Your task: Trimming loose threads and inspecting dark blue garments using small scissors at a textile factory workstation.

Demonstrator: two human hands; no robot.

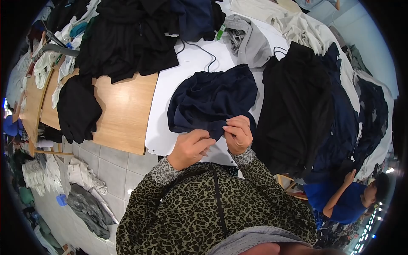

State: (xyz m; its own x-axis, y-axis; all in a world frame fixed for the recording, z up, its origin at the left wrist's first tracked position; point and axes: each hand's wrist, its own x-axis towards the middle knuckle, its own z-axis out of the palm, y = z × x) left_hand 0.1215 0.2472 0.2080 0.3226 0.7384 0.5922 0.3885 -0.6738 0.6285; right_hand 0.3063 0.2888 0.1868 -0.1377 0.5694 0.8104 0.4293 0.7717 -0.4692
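Navy garment [212,100], pinched at near edge by right hand [239,137], probably to keep this edge steady. For left hand [189,149], tips drawn together; cannot tell if gripping. Just beyond both hands, bunched upon white desk [159,131], likely for support. Beside, rightward, black garment [293,114].

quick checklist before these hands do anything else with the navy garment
1. Right hand has hold of the navy garment: ok, fingertips pinch its near edge.
2. Left hand gripping cloth: cannot tell; its fingertips are at the near edge, but the grip is unclear.
3. Navy garment smooth and flat: not ok, it is bunched and creased.
4. Dark cord away from both hands: ok, it lies beyond the garment on the white tabletop.
5. Black garment at right apart from the navy one: cannot tell.
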